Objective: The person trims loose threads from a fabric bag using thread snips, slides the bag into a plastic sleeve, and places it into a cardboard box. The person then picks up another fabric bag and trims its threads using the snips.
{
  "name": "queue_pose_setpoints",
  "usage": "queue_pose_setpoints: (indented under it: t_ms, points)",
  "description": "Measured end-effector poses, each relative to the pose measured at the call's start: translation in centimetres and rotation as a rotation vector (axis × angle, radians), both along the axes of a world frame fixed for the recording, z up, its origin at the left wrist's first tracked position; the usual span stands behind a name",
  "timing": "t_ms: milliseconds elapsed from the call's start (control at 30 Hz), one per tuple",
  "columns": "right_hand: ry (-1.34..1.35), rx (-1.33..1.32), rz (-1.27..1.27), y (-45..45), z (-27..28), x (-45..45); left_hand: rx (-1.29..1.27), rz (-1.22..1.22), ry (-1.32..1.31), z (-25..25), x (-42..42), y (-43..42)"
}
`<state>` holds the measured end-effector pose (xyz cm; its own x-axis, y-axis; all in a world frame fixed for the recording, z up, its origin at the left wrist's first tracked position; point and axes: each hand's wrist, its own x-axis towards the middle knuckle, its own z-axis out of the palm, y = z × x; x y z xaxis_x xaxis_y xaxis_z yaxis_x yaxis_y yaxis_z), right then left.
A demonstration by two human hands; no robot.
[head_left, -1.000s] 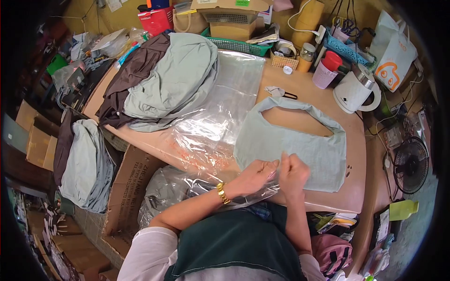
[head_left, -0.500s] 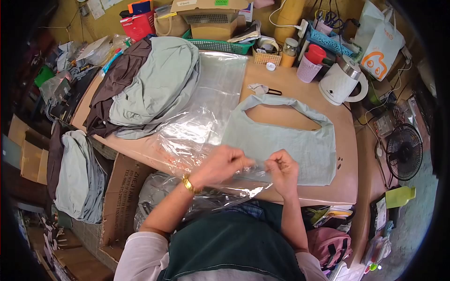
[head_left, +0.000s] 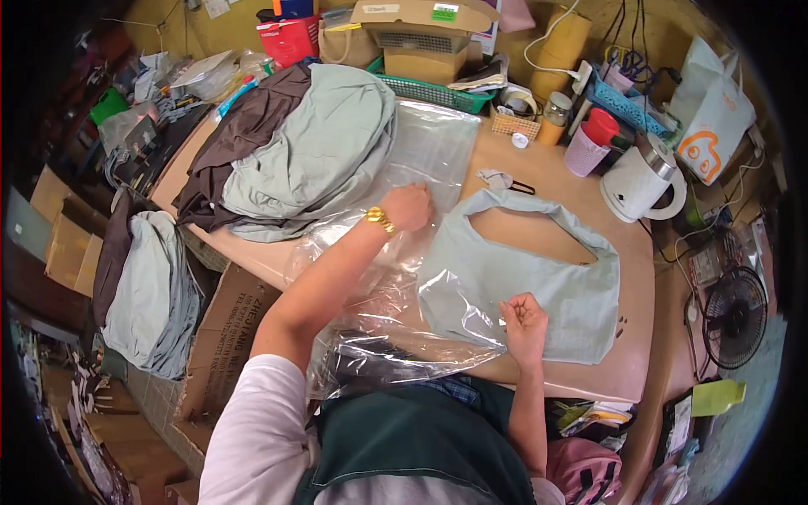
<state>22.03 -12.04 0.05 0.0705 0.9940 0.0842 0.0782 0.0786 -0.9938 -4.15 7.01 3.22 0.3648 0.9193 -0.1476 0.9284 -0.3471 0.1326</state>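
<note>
A clear plastic bag (head_left: pixel 396 332) spreads from the tabletop over the near edge toward my apron. My right hand (head_left: pixel 523 328) pinches its edge, above the near-left part of a pale grey-green fabric tote bag (head_left: pixel 564 295). Further up and to the left, my left hand (head_left: pixel 408 208), with a gold watch on the wrist, is closed over the shiny film; its fingertips are partly hidden. The tote lies flat with its handle loop away from me, and some film overlaps its left side. More clear plastic bags (head_left: pixel 438 139) lie flat beyond my left hand.
A pile of grey-green and brown fabric (head_left: pixel 311 143) covers the table's left side, and more fabric (head_left: pixel 147 290) hangs by a cardboard box (head_left: pixel 227 337). Along the back stand a green basket (head_left: pixel 438 94), a pink cup (head_left: pixel 587 151) and a white kettle (head_left: pixel 644 181). A black fan (head_left: pixel 734 318) stands right.
My left hand has moved up and away from my right hand, across the film. My right hand stays near the tote, still pinching plastic. The view has shifted slightly.
</note>
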Motion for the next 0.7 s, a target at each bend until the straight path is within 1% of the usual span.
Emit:
queue_pose_setpoints:
  t_ms: [33, 100, 167, 200, 233, 300, 367, 400, 467, 500, 567, 600, 667, 700]
  points:
    - [0.002, 0.001, 0.009, -0.1, -0.1, 0.1, 0.001, 0.009, 0.002, 1.8, -1.0, -0.2]
    - [-0.063, 0.001, 0.014, -0.1, -0.2, 0.3, -0.148, -0.2, 0.034, 4.6, -5.0, 0.8]
    - [-0.05, -0.001, 0.009, 0.0, -0.4, 0.2, 0.368, 0.109, -0.204, 4.6, -8.6, 2.3]
    - [-0.039, -0.004, 0.003, 0.0, -0.4, 0.1, 0.368, 0.108, -0.199, 4.7, -9.4, 3.5]
    - [-0.037, -0.004, 0.004, -0.1, -0.5, -0.1, 0.753, 0.013, -0.195, 4.7, -10.2, 4.7]
    - [-0.065, 0.012, -0.013, 0.0, -0.3, -0.2, 1.144, -0.087, -0.185, 3.9, -11.7, 6.1]
    - [-0.063, 0.027, -0.016, -0.1, -0.2, -0.2, 0.671, -0.055, -0.257, 2.2, -13.0, 6.9]
    - [-0.06, 0.039, -0.017, -0.1, -0.1, -0.2, 0.671, -0.052, -0.258, 2.4, -12.8, 6.6]
    - [-0.065, 0.031, -0.024, -0.1, -0.1, -0.3, 0.583, 0.119, -0.137, 2.5, -12.5, 5.5]
    - [-0.07, 0.023, -0.032, -0.2, -0.1, -0.3, 0.578, 0.118, -0.134, 2.7, -12.6, 4.9]
    - [-0.067, 0.014, -0.021, -0.2, 0.0, -0.3, 0.641, 0.082, -0.243, 3.4, -13.5, 2.9]
    - [-0.066, 0.011, -0.011, -0.2, 0.1, -0.2, 0.64, 0.089, -0.243, 4.0, -13.9, 1.2]
    - [-0.078, 0.019, -0.01, -0.3, 0.5, -0.3, 0.616, 0.217, -0.51, 5.8, -14.7, -3.5]
    - [-0.088, 0.027, -0.014, -0.4, 0.5, -0.4, 0.521, 0.297, -0.476, 6.9, -15.5, -6.5]
